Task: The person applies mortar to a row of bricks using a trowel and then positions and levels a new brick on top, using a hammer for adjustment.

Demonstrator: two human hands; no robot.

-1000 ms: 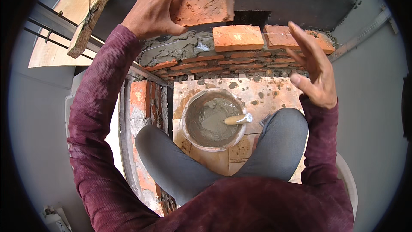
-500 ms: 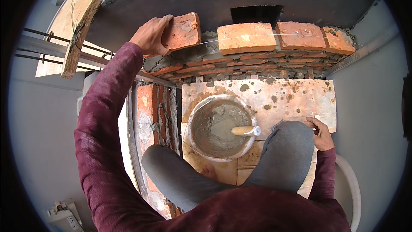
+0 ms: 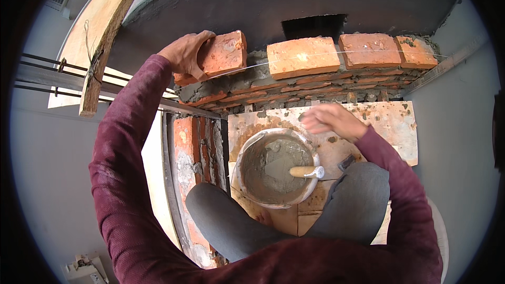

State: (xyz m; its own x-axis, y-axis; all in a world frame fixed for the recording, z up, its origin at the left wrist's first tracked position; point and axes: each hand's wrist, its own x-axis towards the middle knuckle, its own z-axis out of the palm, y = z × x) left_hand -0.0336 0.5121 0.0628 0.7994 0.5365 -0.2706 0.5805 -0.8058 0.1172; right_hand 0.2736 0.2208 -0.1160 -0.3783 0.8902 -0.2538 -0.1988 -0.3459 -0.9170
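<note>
My left hand (image 3: 188, 54) is wrapped round the left end of an orange brick (image 3: 223, 52) at the left of a low brick wall (image 3: 294, 85). The brick sits on grey mortar, behind a thin taut string (image 3: 252, 67). Over the boards, between the wall and a bucket of mortar (image 3: 317, 165), my right hand (image 3: 335, 120) is raised. Motion smears its fingers, and I see nothing in them. A wooden-handled tool (image 3: 302, 171) stands in the mortar, its lower part buried.
Three bricks (image 3: 303, 57) lie along the wall top to the right. A dark block-like thing (image 3: 346, 162) lies beside my right knee. Mortar-spotted boards (image 3: 389, 126) cover the floor. At left are a brick pier (image 3: 185, 147), metal bars (image 3: 47, 76) and a wooden plank (image 3: 93, 81).
My right hand has lifted from beside my right knee and moved left and forward over the boards. My left hand stays on the brick, which now sits level with the row. The view has shifted slightly.
</note>
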